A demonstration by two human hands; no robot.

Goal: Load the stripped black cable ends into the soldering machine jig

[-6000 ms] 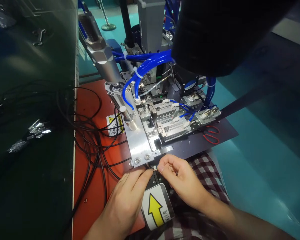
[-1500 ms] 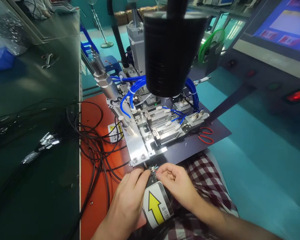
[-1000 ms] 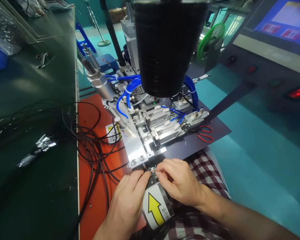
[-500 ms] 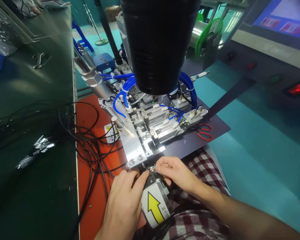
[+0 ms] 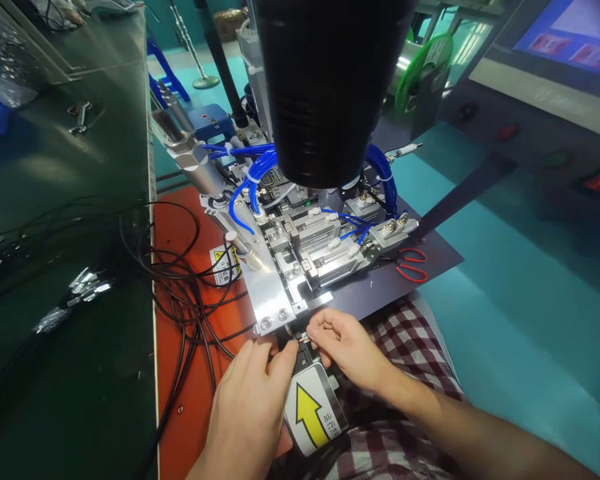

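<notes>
In the middle of the head view, my two hands meet just in front of the machine's metal plate. Thin coloured wires (image 5: 304, 338) bridge the small gap between their fingertips. My left hand (image 5: 253, 393) is closed, thumb against fingers, on what looks like the cable end these wires come from; its palm hides most of it. The fingers of my right hand (image 5: 343, 343) pinch the wires' other side. Beneath the fingertips is a small black fixture, in front of a white label with a yellow arrow (image 5: 307, 410).
Black cables (image 5: 190, 287) lie coiled over the orange surface and the dark green table (image 5: 100, 360) on the left. The machine (image 5: 325, 247) with blue air tubes stands ahead, a black cylinder (image 5: 335, 93) above it. Red-handled scissors (image 5: 413, 265) lie at right, below a control panel (image 5: 540, 127).
My right hand has shifted slightly, its fingertips drawing nearer the left thumb at the wires. The left hand stays nearly where it was. The whole view has moved a little.
</notes>
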